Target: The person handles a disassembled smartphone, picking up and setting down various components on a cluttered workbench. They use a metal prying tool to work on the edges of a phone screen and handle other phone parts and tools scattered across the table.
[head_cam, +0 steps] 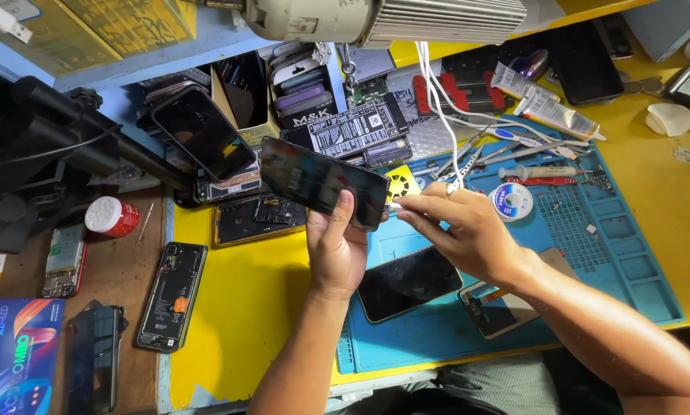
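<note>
The left hand (335,246) grips a black glossy slab phone (323,181) lying crosswise, while the right hand (460,227) pinches a white cable plug (395,207) at its right end.

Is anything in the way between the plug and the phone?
Nothing visible is. The right hand pinches the white plug right at the end of the dark phone that the left hand holds up. Whether it is already in cannot be told.
</note>
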